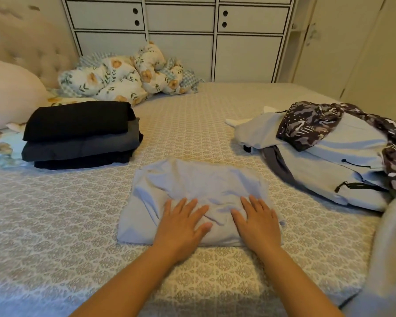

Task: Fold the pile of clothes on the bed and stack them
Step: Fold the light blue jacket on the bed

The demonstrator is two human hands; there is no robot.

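Head view is showing both hands lying flat, fingers straight and gripping nothing: the left hand (181,223) and right hand (257,221) are pressing a folded pale-blue cotton garment (192,186) at lower centre of the patterned beige bedspread (55,225) (dark folded stack (80,133) sitting left, unfolded grey-and-printed pile (329,152) right).

Folded stack (80,133) left, unfolded pile (325,156) right, bed (55,213).

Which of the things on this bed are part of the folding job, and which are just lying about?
Part of the job:
light blue garment under left hand and right hand
dark folded stack
unfolded pile

Lying about:
floral quilt
pillow
white cabinet
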